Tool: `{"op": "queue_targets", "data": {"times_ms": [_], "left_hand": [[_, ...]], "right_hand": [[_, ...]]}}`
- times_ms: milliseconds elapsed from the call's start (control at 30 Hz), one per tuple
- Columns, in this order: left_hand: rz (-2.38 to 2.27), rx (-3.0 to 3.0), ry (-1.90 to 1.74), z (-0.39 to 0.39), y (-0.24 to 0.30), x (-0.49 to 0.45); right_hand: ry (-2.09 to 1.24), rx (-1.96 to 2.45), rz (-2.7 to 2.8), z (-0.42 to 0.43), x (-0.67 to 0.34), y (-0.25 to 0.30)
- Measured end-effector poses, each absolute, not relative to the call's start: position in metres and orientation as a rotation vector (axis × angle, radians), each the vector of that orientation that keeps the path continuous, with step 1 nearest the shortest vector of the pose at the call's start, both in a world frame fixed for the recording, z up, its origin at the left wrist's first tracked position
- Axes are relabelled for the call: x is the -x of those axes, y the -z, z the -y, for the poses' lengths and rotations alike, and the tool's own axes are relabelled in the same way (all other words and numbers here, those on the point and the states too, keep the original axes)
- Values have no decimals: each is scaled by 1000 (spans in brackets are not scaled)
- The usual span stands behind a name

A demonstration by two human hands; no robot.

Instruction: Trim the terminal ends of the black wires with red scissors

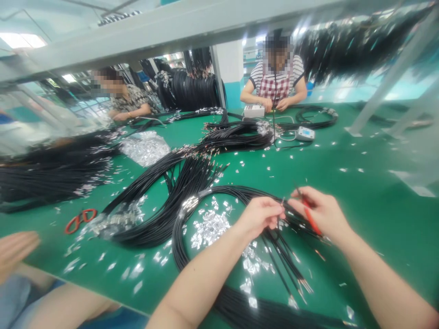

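My left hand (261, 213) is closed in a pinch on the end of a thin black cable (281, 204), held just above a looped bundle of black cables (192, 256) on the green table (360, 214). My right hand (322, 211) is closed round a small red-handled tool (311, 219) and meets the left hand at the cable's tip. Several cable ends with metal tips (302, 285) fan out below my hands. Silver foil scraps (210, 227) lie inside the loop.
Red-handled scissors (81, 219) lie at the left. More black cable bundles (236, 135) and a foil heap (146, 147) spread further back. Two people sit at the far side, one by a white box (254, 110). Another person's hand (15, 249) shows at the left edge.
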State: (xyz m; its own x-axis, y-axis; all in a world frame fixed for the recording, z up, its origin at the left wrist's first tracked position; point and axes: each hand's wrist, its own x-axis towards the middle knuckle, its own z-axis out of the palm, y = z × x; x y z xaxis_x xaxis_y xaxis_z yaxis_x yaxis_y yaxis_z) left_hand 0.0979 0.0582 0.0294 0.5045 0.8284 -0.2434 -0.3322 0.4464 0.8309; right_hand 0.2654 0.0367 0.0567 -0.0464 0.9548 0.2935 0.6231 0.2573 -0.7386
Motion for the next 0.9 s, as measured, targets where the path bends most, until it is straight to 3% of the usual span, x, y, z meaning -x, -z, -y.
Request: {"op": "queue_targets", "data": {"times_ms": [167, 267, 900], "left_hand": [[-747, -740, -880, -61, -28, -100], [-736, -727, -897, -62, -26, -100], [-842, -821, -906, -56, -28, -103]], "right_hand": [[367, 1464, 2273, -32, -282, -47], [660, 1393, 2345, -29, -282, -48], [1039, 1341, 2478, -16, -278, -61]]}}
